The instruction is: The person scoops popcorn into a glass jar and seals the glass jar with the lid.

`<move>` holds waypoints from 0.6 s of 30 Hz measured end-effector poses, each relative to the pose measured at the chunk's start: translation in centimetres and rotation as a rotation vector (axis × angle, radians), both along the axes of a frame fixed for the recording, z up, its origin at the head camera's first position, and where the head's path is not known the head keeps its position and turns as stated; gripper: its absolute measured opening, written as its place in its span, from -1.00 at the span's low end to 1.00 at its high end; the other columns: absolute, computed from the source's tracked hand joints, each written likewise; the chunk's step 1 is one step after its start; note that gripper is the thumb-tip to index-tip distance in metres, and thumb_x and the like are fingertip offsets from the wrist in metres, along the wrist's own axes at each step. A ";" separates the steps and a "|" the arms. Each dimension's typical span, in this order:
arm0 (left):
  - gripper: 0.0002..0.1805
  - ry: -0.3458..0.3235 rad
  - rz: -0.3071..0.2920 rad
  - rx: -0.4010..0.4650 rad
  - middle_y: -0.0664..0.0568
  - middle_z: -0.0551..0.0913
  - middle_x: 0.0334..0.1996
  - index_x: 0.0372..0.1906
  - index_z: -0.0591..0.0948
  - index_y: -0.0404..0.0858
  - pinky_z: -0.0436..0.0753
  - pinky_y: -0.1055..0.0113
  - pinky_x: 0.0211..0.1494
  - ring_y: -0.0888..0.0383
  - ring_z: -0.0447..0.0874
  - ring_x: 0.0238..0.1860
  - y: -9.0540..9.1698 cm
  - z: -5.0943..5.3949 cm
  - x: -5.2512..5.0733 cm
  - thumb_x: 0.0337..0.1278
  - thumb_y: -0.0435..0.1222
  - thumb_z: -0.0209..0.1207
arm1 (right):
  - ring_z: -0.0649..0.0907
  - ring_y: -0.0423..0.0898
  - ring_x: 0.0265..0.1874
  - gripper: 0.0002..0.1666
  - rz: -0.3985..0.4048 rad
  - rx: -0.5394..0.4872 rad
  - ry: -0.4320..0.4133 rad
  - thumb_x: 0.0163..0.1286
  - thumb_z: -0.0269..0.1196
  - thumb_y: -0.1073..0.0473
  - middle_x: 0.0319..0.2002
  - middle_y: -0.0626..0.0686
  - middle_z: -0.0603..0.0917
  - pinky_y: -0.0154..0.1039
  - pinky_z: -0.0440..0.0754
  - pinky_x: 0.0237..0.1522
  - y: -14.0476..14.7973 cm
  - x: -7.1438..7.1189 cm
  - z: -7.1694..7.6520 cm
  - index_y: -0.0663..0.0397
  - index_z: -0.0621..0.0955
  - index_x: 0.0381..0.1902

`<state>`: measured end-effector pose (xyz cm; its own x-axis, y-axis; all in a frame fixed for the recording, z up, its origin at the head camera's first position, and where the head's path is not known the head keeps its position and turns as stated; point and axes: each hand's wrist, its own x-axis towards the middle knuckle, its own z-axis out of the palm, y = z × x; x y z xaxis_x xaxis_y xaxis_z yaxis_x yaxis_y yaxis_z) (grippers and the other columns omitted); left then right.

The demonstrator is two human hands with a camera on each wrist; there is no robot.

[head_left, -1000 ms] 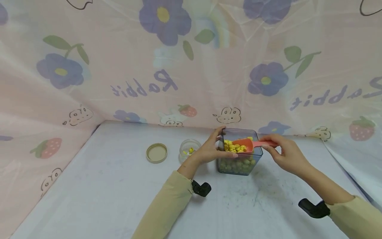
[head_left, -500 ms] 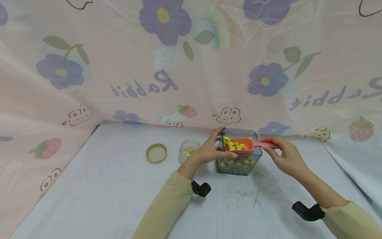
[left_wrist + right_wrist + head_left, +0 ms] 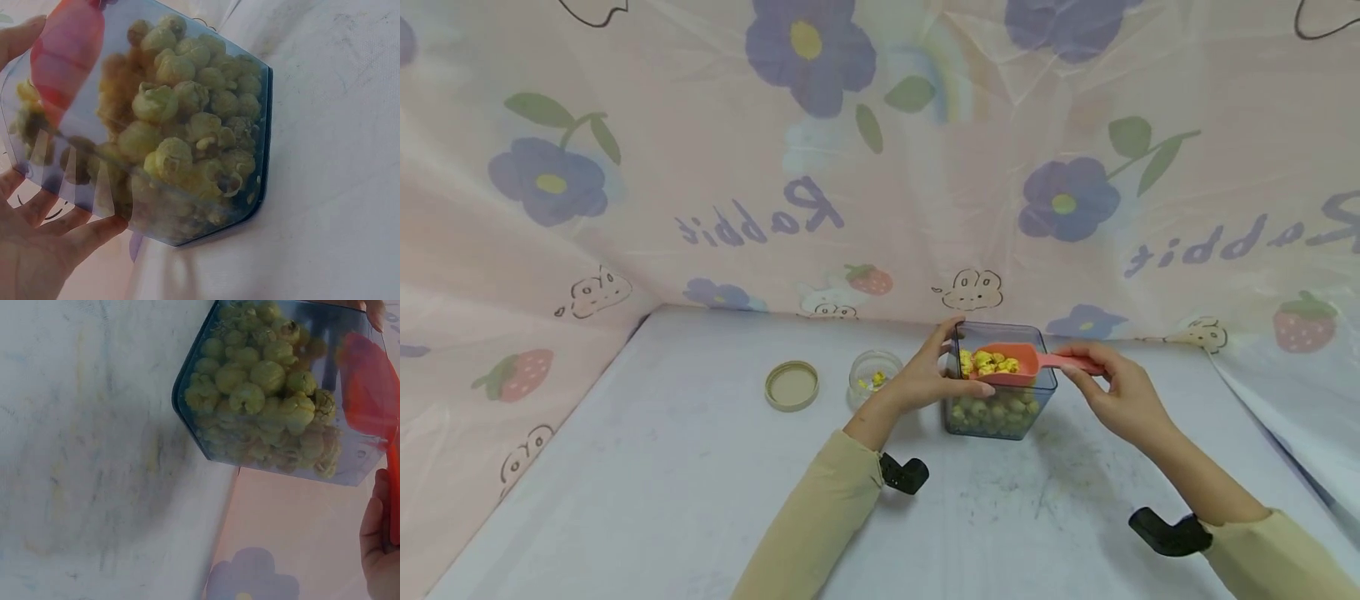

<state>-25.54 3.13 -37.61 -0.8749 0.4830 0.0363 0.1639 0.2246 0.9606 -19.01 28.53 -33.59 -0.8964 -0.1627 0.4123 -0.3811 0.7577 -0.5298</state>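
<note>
A bluish see-through square container (image 3: 996,421) stands on the table, part full of yellow popcorn (image 3: 181,119). My left hand (image 3: 917,379) grips its left side, thumb along the near rim and fingers round the far side. In my right hand (image 3: 1123,396) is the handle of a red-orange scoop (image 3: 1030,362), pinched between thumb and fingers. The scoop's bowl lies level inside the container's mouth with several popcorn pieces in it. Through the wall the bowl shows above the rest of the popcorn, in both wrist views.
Left of the container is a small clear round jar (image 3: 874,362) with a few yellow bits inside, partly behind my left wrist. Further left lies a round beige-rimmed lid (image 3: 792,386). A patterned curtain (image 3: 895,208) rises behind the white table (image 3: 662,467).
The scoop has come up and levelled inside the container, with popcorn in its bowl. My right forearm has shifted a little left. My left hand keeps its grip on the container.
</note>
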 end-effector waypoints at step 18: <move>0.11 -0.016 -0.020 0.032 0.09 0.04 0.50 0.48 0.00 0.25 0.40 0.01 0.33 0.03 0.11 0.44 0.1 0.0 -0.2 -0.12 -0.17 0.46 | 0.41 -0.29 -0.46 -0.70 -0.023 -0.135 -0.052 0.44 0.14 0.20 -0.29 -0.52 0.48 -0.35 0.36 -0.62 0.4 0.2 -0.8 0.24 0.57 0.04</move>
